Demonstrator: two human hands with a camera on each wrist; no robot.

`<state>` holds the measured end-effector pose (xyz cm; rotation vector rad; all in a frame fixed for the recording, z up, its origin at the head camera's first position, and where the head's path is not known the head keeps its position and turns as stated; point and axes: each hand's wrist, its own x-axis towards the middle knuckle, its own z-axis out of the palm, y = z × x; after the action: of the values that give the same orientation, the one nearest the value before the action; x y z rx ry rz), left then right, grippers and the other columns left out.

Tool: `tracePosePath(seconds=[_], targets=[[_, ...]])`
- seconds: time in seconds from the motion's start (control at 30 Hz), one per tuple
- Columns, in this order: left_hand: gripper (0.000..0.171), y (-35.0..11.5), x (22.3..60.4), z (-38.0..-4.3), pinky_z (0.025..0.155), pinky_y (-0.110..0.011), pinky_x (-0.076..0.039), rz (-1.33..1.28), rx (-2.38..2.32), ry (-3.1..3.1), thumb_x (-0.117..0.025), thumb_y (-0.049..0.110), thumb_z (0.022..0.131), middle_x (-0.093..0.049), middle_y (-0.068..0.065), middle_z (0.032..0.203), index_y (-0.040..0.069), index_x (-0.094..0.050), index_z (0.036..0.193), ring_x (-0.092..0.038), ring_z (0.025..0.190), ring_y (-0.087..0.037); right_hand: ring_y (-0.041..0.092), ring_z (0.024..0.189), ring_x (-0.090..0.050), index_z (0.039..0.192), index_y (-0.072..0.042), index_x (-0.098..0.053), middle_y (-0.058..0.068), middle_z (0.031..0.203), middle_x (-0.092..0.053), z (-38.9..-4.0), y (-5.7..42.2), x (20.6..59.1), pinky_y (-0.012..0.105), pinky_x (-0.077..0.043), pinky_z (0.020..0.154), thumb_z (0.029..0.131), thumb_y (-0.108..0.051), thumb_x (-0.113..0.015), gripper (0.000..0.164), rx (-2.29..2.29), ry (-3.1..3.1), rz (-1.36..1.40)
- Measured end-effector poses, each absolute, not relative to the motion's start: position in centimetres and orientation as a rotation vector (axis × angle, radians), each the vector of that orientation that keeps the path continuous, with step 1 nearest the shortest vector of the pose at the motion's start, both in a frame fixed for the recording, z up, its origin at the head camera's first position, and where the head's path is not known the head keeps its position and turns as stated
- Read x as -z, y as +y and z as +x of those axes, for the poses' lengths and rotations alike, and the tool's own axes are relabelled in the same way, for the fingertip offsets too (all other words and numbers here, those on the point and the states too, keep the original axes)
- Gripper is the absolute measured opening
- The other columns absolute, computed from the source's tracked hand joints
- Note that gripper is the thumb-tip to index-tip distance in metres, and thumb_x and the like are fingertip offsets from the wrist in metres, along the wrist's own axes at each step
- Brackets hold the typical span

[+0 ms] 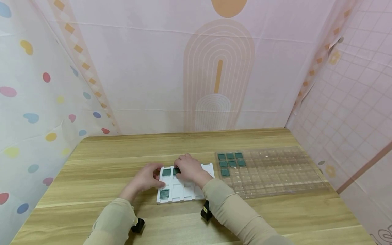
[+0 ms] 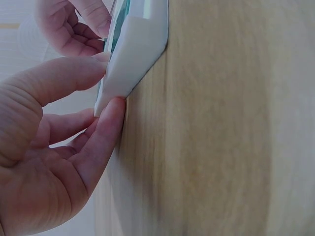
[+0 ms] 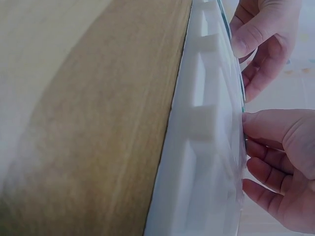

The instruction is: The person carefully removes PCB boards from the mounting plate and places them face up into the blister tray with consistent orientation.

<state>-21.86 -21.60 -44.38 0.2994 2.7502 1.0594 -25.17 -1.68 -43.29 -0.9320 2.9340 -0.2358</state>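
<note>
A white foam-like tray (image 1: 178,187) with shallow pockets lies on the table. Green square chips (image 1: 166,172) fill its far-left and near-left pockets. My left hand (image 1: 148,178) holds the tray's left end; in the left wrist view the thumb (image 2: 74,73) bears on its upper edge and a finger (image 2: 106,140) on its side. Over the far row, my right hand (image 1: 190,168) pinches another green chip (image 1: 176,171) at the second pocket from the left, partly hidden by the fingers. In the right wrist view, the right fingertips meet the tray's top surface.
Right of the white tray lies a wide clear plastic tray (image 1: 275,172) with many pockets. Several green chips (image 1: 232,163) sit in its far-left part. Both trays rest on a wooden table (image 1: 101,177), with printed cloth hanging behind and at both sides.
</note>
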Motion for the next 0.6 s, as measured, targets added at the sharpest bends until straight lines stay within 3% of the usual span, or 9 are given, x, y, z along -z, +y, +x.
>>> tracePosePath(seconds=[0.6], targets=[[0.066,-21.62,44.38,-21.89,0.074,-0.035,-0.045,0.306,-1.071,2.744,-0.086,0.006,0.07,-0.057,-0.013,0.107,-0.008,-0.057,0.127,-0.052,0.084,-0.022,0.016,0.104,-0.053,0.114,-0.018,-0.07,-0.002,0.113,-0.062,-25.3,-1.46,43.39,0.031,-0.047,0.087,0.089,-0.028,-0.074,0.027,0.285,2.933,-0.951]])
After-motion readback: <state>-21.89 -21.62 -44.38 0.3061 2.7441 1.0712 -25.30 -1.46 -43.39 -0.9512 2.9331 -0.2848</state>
